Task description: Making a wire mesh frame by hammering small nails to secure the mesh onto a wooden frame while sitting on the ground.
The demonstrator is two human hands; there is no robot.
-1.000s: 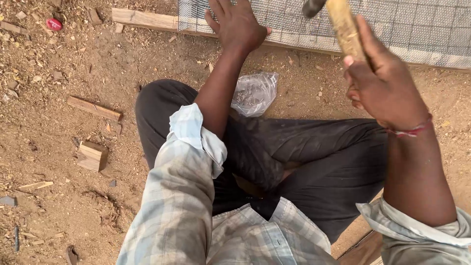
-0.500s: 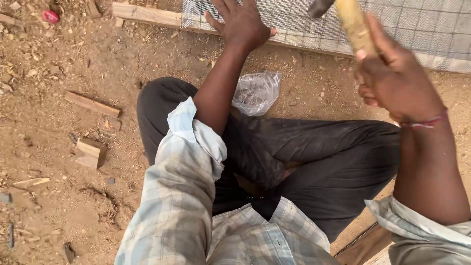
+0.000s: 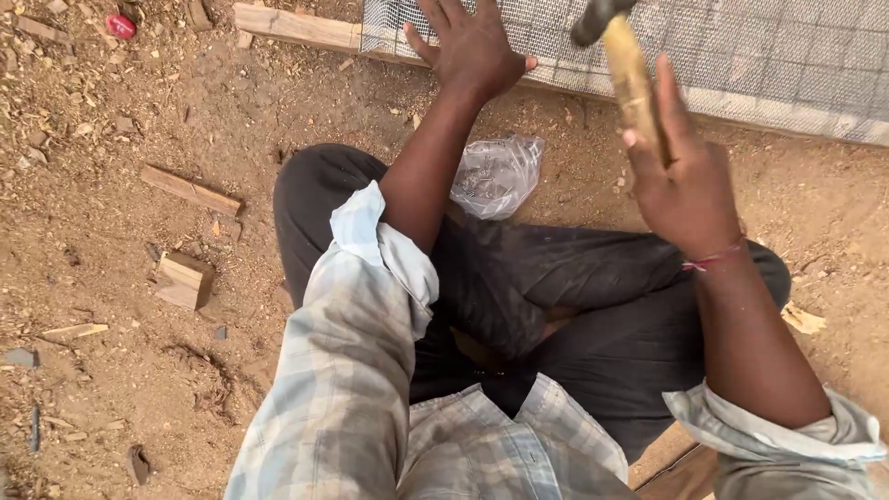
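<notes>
Bare, sunlit dirt ground (image 3: 111, 185) fills my view, reddish-brown and littered with chips.

I'm seeing a flat strip of pale offcut wood (image 3: 192, 191) lying left, a small square wooden block (image 3: 183, 280) just below it, and a thin splinter of light wood (image 3: 74, 331) further down. A small red scrap (image 3: 120, 25) sits near the top-left corner. Daylight is bright and even; shadows fall soft.
</notes>
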